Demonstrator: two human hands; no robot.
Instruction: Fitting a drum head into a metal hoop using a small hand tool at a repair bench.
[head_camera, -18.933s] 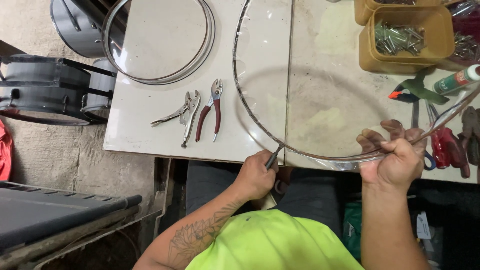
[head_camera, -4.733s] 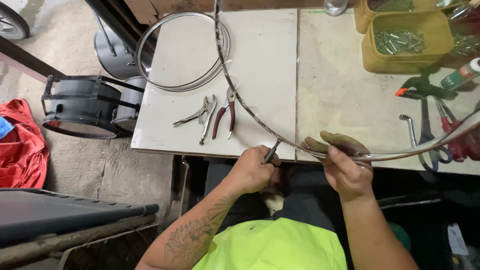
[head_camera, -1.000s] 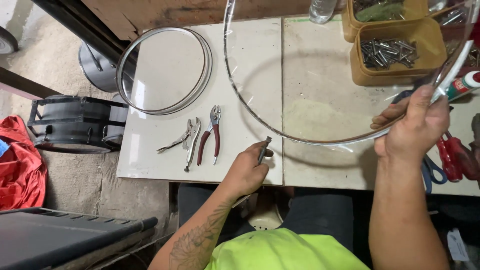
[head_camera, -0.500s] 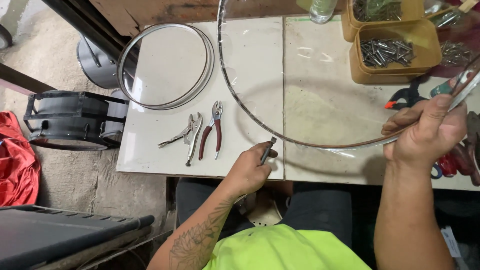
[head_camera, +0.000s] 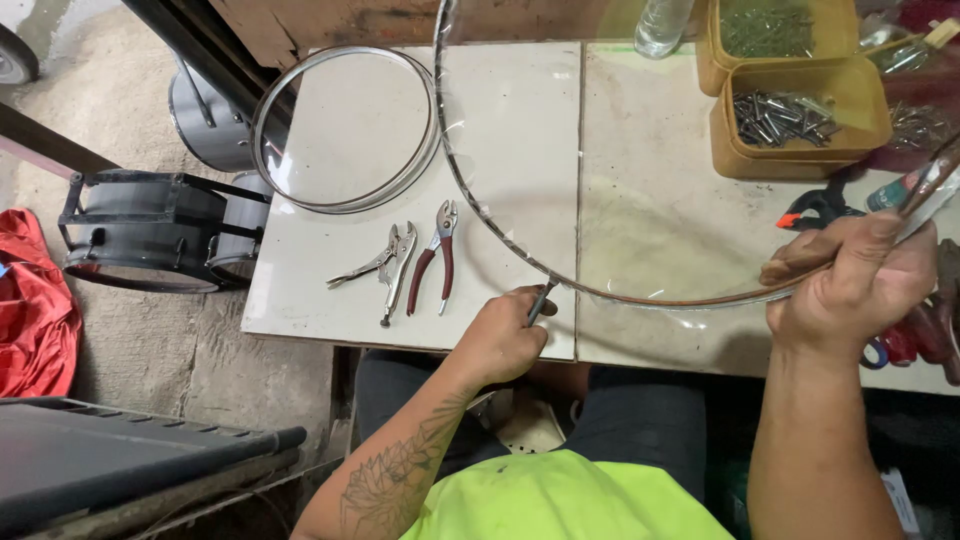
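A large metal hoop (head_camera: 470, 190) with clear film stretched over it is held tilted above the white table (head_camera: 520, 140). My right hand (head_camera: 855, 285) grips the hoop's rim at the right. My left hand (head_camera: 500, 335) holds a small dark tool (head_camera: 540, 298) whose tip touches the hoop's lower edge near the table's front.
A smaller metal hoop (head_camera: 345, 125) lies at the table's back left. Locking pliers (head_camera: 385, 270) and red-handled pliers (head_camera: 435, 255) lie in front of it. Yellow tubs of screws (head_camera: 800, 115) stand at the back right. A black drum (head_camera: 150, 235) and red cloth (head_camera: 35, 310) are on the floor.
My right hand has slid along the rim, lower and to the right, and the hoop has turned a little. My left hand stays at the lower edge with the tool.
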